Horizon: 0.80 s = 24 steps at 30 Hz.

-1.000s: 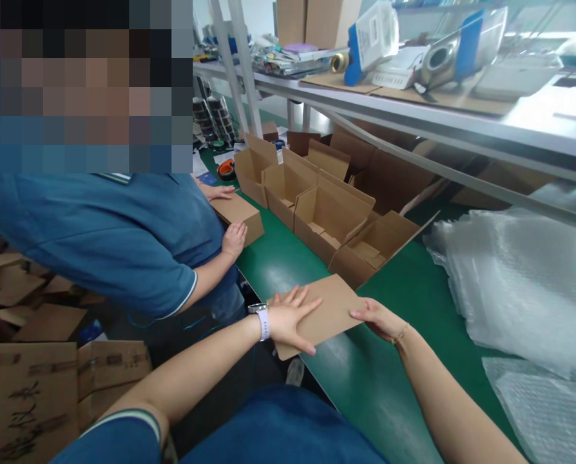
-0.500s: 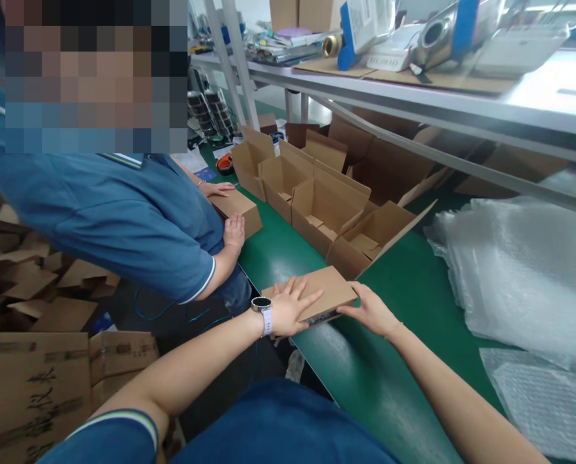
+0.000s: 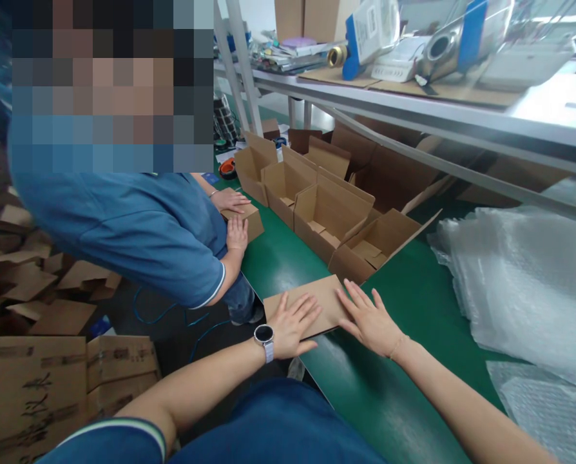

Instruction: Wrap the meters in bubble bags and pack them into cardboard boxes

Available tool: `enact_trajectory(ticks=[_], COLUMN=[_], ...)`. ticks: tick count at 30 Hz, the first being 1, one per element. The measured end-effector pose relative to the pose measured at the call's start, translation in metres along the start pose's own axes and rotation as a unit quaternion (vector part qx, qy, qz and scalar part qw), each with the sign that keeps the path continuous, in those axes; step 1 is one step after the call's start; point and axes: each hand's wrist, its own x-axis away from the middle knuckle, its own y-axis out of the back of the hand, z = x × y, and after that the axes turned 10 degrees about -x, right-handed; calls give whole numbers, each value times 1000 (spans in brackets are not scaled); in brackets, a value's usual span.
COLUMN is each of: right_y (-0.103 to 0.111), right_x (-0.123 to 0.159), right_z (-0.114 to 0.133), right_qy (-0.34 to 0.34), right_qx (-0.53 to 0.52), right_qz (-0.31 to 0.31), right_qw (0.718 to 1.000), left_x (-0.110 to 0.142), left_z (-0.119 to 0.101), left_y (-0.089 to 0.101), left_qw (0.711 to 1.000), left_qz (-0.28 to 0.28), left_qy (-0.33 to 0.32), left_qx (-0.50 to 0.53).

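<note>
A brown cardboard box (image 3: pixel 323 303) with a flat closed top lies on the green tabletop (image 3: pixel 379 386) in front of me. My left hand (image 3: pixel 292 325), with a watch at the wrist, rests on the box's left part, fingers spread. At the other end, my right hand (image 3: pixel 368 319) has its fingers stretched out over the box's right edge. Neither hand is wrapped around anything. The box's near side is mostly hidden by my hands.
Open cardboard boxes (image 3: pixel 334 206) stand in a row behind. Bubble wrap (image 3: pixel 515 283) is piled at the right. A metal shelf (image 3: pixel 413 106) overhangs the table. At the left a co-worker (image 3: pixel 138 225) presses both hands on another box (image 3: pixel 255 222). Cartons (image 3: pixel 37 393) fill the lower left.
My right hand has gone from gripping the box's right end to lying with straightened fingers over its edge. The box top now looks flatter. My left hand stays on top.
</note>
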Motion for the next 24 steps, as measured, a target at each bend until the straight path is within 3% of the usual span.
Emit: enact_trajectory(ticks=[2, 4, 9, 12, 15, 18, 21, 24], right_y=[4, -4, -36, -38, -46, -67, -84, -81], right_x=[-9, -19, -39, -34, 0, 58, 124, 187], right_z=[13, 23, 28, 31, 39, 42, 28, -4], right_qy=[-29, -43, -53, -117, -203, -302, -449, -582], right_qx=[1, 10, 5, -34, -96, -143, -149, -128], right_qz=[-70, -99, -14, -51, -99, -109, -109, -129], right_qw=[997, 994, 999, 991, 970, 936, 874, 792], left_x=[0, 0, -4, -10, -23, -42, -64, -86], left_z=[0, -2, -5, 2, 20, 44, 71, 96], left_y=[-1, -3, -9, -12, -14, -14, -11, -8], left_qw=[1000, 1000, 996, 989, 979, 968, 962, 965], left_qz=[-7, -8, -24, -37, -40, -47, -66, -77], left_qy=[3, 6, 75, 127, 184, 234, 253, 241], left_qx=[-5, -15, -51, -64, -74, -82, -81, -64])
